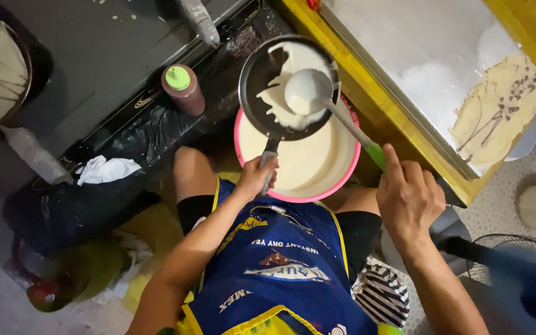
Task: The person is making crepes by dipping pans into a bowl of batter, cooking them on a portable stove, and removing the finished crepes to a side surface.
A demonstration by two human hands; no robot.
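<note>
Your left hand (257, 175) is closed around the grey handle of the small black round frying pan (288, 87), holding it out over the pink-rimmed plastic basin of pale batter (308, 162) between your knees, likely so anything that runs off the pan falls back into the basin. Your right hand (407, 197) grips the green handle of the white plastic ladle (308, 92), forefinger stretched along the shaft, which seems to steady the bowl as it rests on the pan's surface. The ladle's bowl lies near the pan's middle, on the cream batter that covers part of the dark surface. Both hands sit on the near side of the basin, left by the rim, right off to the side, with the pan beyond your left hand.

Further out, a brown squeeze bottle with a green cap (182, 89) stands on the black-wrapped counter edge, a crumpled white cloth (105, 169) nearby. On the yellow-framed white tray (429, 56) lies a thin crepe with dark drizzle (497, 111).
</note>
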